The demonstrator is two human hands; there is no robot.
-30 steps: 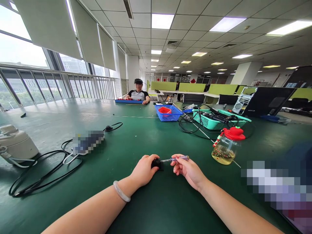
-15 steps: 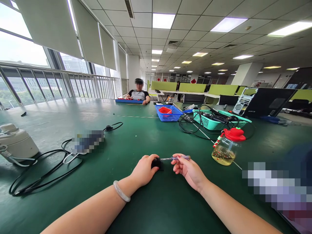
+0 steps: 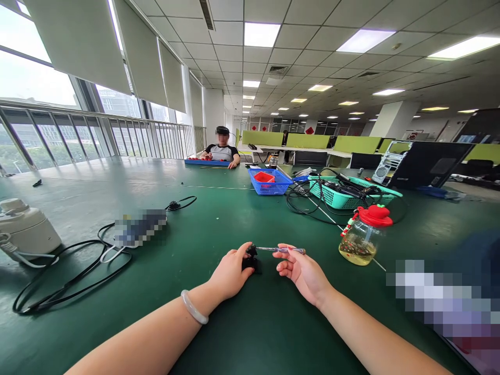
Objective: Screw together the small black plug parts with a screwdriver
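My left hand (image 3: 231, 271) is closed around a small black part (image 3: 250, 259) that rests on the green table (image 3: 203, 229). My right hand (image 3: 302, 271) pinches the clear handle of a thin screwdriver (image 3: 282, 250), held level. The screwdriver's metal tip touches the top of the black part. A pale bangle (image 3: 194, 308) circles my left wrist. Both hands sit close together near the table's front middle.
A glass jar with a red lid (image 3: 363, 237) stands just right of my hands. Black cables (image 3: 70, 271) and a white appliance (image 3: 23, 229) lie at the left. Blue (image 3: 269, 182) and teal (image 3: 344, 194) baskets sit farther back. A person (image 3: 222, 148) sits at the far end.
The screwdriver and the black part have lifted slightly, and my left fingers have shifted so more of the part shows. My arms stay in place.
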